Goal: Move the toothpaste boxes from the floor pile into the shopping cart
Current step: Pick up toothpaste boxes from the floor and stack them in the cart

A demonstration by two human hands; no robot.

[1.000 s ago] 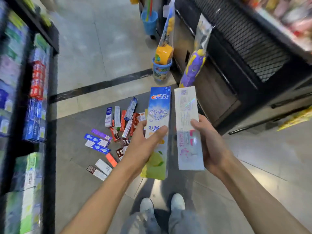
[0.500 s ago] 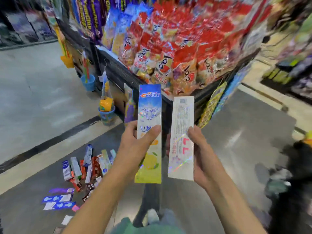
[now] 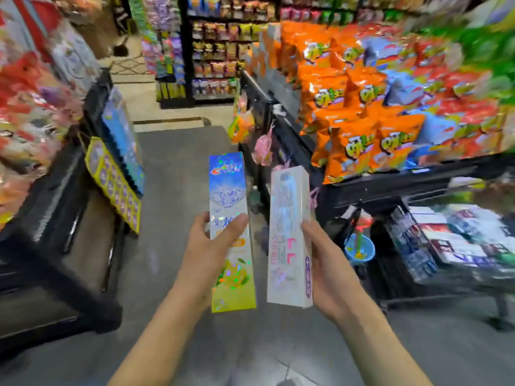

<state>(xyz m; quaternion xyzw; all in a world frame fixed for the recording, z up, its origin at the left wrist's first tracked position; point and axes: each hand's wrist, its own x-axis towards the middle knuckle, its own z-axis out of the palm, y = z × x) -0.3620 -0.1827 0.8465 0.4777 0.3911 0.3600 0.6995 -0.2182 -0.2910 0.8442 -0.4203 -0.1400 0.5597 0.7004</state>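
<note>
Floor: grey tiled aisle floor (image 3: 178, 168) | Right: black display stand (image 3: 390, 185) piled with orange snack bags (image 3: 359, 126) | Left: black shelving unit (image 3: 55, 218), blurred goods above | Far end: tall stocked shelves (image 3: 214, 48) | Light: even, indoor

Bright, even store light; heavy motion blur smears the edges (sharpest centrally), with wide-angle bowing.
</note>
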